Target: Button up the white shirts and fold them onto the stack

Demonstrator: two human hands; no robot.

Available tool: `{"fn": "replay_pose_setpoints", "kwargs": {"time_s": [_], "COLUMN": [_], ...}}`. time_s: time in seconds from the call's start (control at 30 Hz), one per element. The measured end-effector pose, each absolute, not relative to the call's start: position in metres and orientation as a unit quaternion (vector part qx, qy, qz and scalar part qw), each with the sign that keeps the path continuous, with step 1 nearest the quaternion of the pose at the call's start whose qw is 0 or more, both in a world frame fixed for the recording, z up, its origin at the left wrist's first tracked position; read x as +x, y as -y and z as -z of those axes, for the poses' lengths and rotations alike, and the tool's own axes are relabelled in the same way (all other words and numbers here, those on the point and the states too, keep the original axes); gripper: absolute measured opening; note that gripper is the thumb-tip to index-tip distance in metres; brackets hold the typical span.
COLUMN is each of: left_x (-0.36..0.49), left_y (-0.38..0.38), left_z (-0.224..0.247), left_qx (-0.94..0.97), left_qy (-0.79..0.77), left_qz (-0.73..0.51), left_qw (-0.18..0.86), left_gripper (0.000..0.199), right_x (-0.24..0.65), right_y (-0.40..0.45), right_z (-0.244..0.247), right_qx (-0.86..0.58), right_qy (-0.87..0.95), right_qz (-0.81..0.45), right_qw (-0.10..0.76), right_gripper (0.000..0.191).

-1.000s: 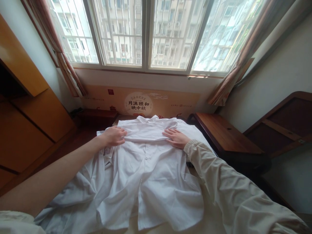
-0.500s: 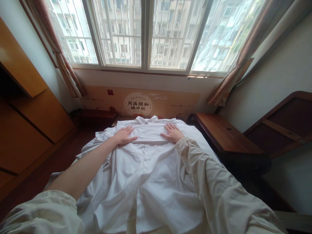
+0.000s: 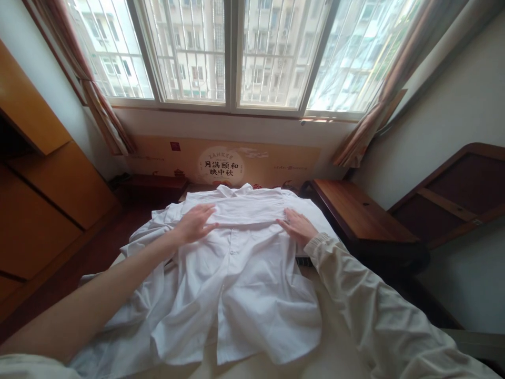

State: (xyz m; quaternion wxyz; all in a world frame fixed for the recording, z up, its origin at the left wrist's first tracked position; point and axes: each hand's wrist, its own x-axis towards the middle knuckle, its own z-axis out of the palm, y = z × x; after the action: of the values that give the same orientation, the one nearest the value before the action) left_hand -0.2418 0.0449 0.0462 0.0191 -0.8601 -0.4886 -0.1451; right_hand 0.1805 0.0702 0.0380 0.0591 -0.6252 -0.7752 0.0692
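Observation:
A white button-front shirt lies spread out, its collar at the far end and its lower hem towards me. Across its upper part runs a folded band of white cloth. My left hand rests at the band's left end, open, its thumb apart from the fingers. At the right end, my right hand touches the cloth's edge with its fingers extended and thumb apart. More white cloth lies rumpled to the left of the shirt, partly under my left forearm.
Beneath the shirt is a pale surface. On the right stands a brown wooden table; a wooden cabinet is at the left. Behind the shirt, a printed panel lines the wall below the barred window.
My right hand has slid outward to the right edge of the folded band. My left hand has shifted slightly left. The shirt's lower right side has drawn inward, showing more pale surface.

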Motion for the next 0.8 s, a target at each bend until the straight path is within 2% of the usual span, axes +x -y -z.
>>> {"fn": "replay_pose_setpoints", "kwargs": {"time_s": [0.07,0.17,0.3,0.37,0.43,0.5,0.67,0.8], "left_x": [-0.231,-0.220,-0.214,-0.213,-0.212,-0.212,-0.213,-0.214], "left_y": [-0.012,0.026,0.045,0.046,0.046,0.046,0.046,0.045], "left_z": [-0.049,-0.041,-0.023,-0.018,-0.016,-0.016,-0.012,-0.010], "left_qx": [-0.913,-0.940,-0.944,-0.942,-0.939,-0.936,-0.933,-0.932], "left_qy": [0.372,0.290,0.286,0.294,0.299,0.302,0.308,0.314], "left_qz": [0.156,0.130,0.095,0.096,0.108,0.121,0.131,0.130], "left_qw": [-0.055,-0.121,-0.136,-0.133,-0.131,-0.130,-0.129,-0.125], "left_gripper": [0.058,0.070,0.080,0.079,0.077,0.074,0.072,0.071], "right_x": [0.186,0.188,0.186,0.186,0.187,0.189,0.192,0.202], "right_y": [-0.041,0.004,0.052,0.071,0.087,0.100,0.112,0.117], "right_z": [-0.032,-0.021,-0.014,-0.015,-0.016,-0.016,-0.007,-0.008], "right_qx": [-0.590,-0.539,-0.505,-0.511,-0.532,-0.551,-0.548,-0.558], "right_qy": [0.797,0.822,0.825,0.806,0.784,0.775,0.769,0.733], "right_qz": [-0.062,-0.030,0.020,0.035,0.020,-0.041,-0.162,-0.177], "right_qw": [0.117,0.183,0.253,0.297,0.319,0.307,0.287,0.345], "right_gripper": [0.078,0.070,0.068,0.059,0.045,0.039,0.041,0.052]}}
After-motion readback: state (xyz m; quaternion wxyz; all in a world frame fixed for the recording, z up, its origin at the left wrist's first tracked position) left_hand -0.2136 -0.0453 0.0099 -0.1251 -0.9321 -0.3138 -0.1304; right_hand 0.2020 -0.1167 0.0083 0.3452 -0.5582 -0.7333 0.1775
